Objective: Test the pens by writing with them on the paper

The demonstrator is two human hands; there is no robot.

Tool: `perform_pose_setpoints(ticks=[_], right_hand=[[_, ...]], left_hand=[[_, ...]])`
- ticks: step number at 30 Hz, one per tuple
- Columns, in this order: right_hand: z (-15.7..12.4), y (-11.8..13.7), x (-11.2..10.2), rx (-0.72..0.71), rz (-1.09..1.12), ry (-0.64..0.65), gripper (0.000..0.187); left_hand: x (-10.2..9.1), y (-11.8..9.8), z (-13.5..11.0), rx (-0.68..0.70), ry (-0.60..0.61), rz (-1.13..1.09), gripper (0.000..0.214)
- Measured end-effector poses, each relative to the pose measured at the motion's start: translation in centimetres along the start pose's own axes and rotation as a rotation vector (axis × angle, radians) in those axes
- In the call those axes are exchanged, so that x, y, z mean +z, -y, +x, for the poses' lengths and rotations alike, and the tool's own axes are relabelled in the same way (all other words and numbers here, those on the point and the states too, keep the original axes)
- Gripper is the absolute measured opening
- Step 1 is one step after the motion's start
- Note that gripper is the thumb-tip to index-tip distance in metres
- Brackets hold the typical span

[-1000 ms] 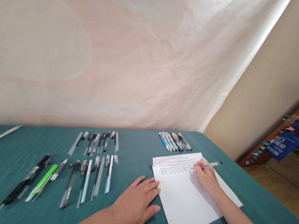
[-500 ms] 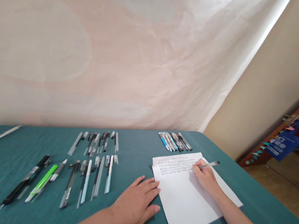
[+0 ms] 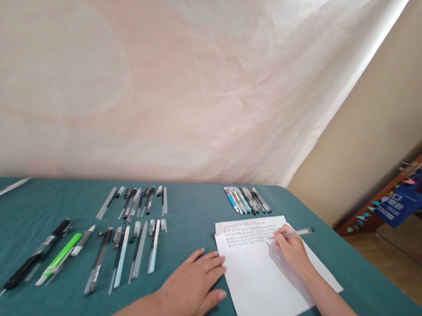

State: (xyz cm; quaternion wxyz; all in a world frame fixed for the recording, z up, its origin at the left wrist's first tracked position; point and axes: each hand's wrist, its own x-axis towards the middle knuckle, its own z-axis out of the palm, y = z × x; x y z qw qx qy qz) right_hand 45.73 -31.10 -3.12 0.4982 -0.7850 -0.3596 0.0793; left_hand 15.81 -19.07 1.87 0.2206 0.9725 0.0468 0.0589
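Observation:
My right hand point(image 3: 292, 251) is closed round a clear pen point(image 3: 302, 233) with a dark end, its tip down by the lines of handwriting. Under that hand lies a white sheet of paper point(image 3: 256, 291), with small dark writing across its upper part. Another sheet's edge shows behind it. My left hand point(image 3: 197, 284) rests flat on the table, fingers stretched out, its fingertips at the paper's left edge and holding nothing.
A green cloth covers the table point(image 3: 192, 212). On the left lie taken-apart pens, among them a green pen point(image 3: 63, 253), a black pen point(image 3: 39, 255) and a pale blue pen point(image 3: 121, 257). Behind the paper is a row of pens point(image 3: 247, 200). A pale curtain point(image 3: 147, 78) hangs behind.
My right hand and the pen have shifted slightly to the right along the writing. My left hand and the paper stay where they were.

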Motion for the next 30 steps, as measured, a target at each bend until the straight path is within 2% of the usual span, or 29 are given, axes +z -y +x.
perform_pose_setpoints(ticks=[6,10,13,16,20,23,26,30], right_hand=[[-0.1,0.0,0.0,0.006,-0.015,0.018,0.023],[-0.1,0.1,-0.1,-0.039,-0.104,0.013,0.026],[-0.5,1.3,0.1,-0.111,-0.117,0.036,0.027],[-1.3,3.4,1.1,-0.157,-0.064,0.118,0.031],[-2.4,7.3,4.4,-0.231,0.001,0.325,0.031],[-2.6,10.6,8.4,-0.322,0.021,0.516,0.029],[-2.3,13.8,13.1,-0.513,0.029,0.659,0.030],[-2.1,16.6,17.5,-0.663,0.035,0.743,0.035]], left_hand=[[-0.1,-0.1,-0.3,0.008,-0.005,-0.012,0.045],[0.0,-0.1,-0.6,0.007,-0.020,-0.009,0.046],[0.1,-0.2,-0.9,0.014,-0.042,0.011,0.045],[0.0,-0.3,-1.1,0.009,-0.069,0.023,0.041],[-0.1,-0.5,-1.2,-0.003,-0.093,0.009,0.034],[-0.1,-0.5,-1.1,-0.028,-0.134,-0.005,0.032],[0.1,-0.3,-1.1,-0.068,-0.165,-0.006,0.032],[0.1,0.0,-1.3,-0.090,-0.151,0.002,0.035]])
